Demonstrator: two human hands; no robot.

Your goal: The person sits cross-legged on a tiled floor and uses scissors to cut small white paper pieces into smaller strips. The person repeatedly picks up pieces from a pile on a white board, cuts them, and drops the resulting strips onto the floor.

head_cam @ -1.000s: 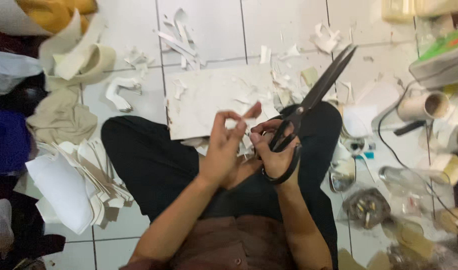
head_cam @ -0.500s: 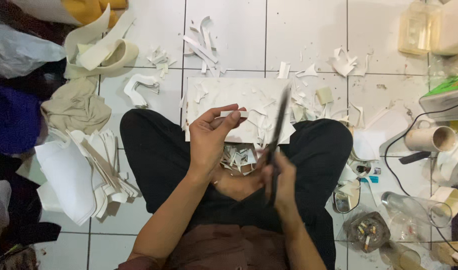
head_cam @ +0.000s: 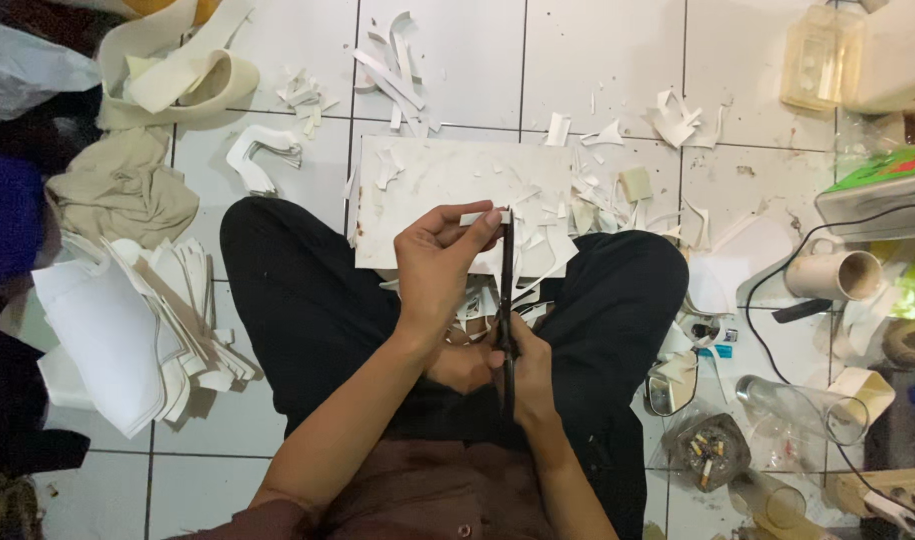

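1. Head view, looking straight down on a person sitting cross-legged on a white tiled floor.
2. Left hand is pinching a small white strip between thumb and fingertips, holding it up over the lap.
3. Right hand is gripping the handles of black scissors, fingers closed through the loops, near the body.
4. The scissor blades are pointing away toward the far side, seen edge-on; their tip is meeting the right end of the strip, just right of the left fingertips. Cannot tell how wide the blades are standing.
5. A white board is lying on the floor just beyond the knees, under the strip, littered with offcuts.
6. A stack of white cut sheets is sitting at the left, beside the knee.
7. At the right: a cream mug on its side, a glass ashtray, a black cable.
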